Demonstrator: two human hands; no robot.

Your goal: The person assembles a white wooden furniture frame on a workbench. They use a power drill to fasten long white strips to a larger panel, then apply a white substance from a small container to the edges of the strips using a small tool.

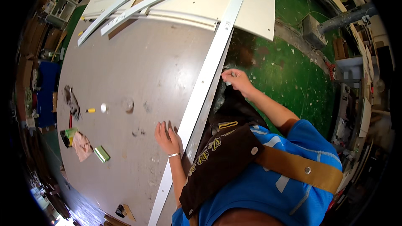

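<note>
One long white strip (208, 68) is laid along the right side of one table (167, 62). The left hand (168, 141) is spread, empty, beside it; the right hand (235, 79) is curled, contents indeterminable.

A: Strip (208, 73) between left fingers (159, 130) and right fingers (227, 75)?
B: White, sparse dark dots.
A: Tabletop (167, 67) beneath the left fingers?
B: Grey-brown, dark smudges.
A: Left of those fingers?
B: Cloth (82, 146), pale pink; block (101, 154), green with a whitish band.
A: Floor (284, 83), right of the right fingers?
B: Green, pale flecks.
A: Below both sets of fingers?
B: Apron (228, 155) dark brown, yellow lettering; strap (293, 165) tan; shirt (238, 188) blue.
</note>
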